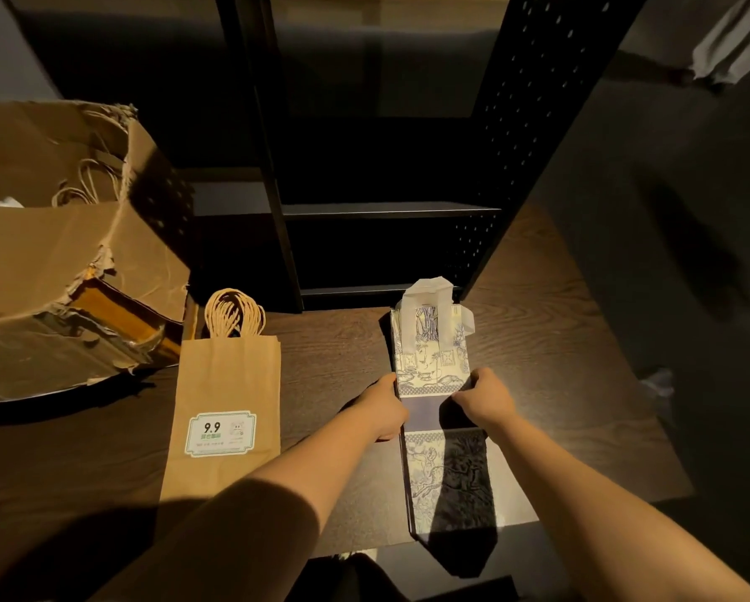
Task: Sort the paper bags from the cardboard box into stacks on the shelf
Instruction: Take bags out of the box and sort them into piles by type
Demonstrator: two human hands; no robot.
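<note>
Two hands met on the patterned bag (434,375), which lay flat on the dark wooden shelf (334,349). My left hand (382,408) pressed its left edge and my right hand (486,399) its right edge, fingers curled under; how tightly either gripped I could not tell. Shadow from my arms blurred the bag's lower print. A brown bag (223,410) with a "9.9" label (220,433) lay flat well to the left. Behind it the torn cardboard box (60,262) ran off the frame's left edge, with only twine handles of its bags showing.
</note>
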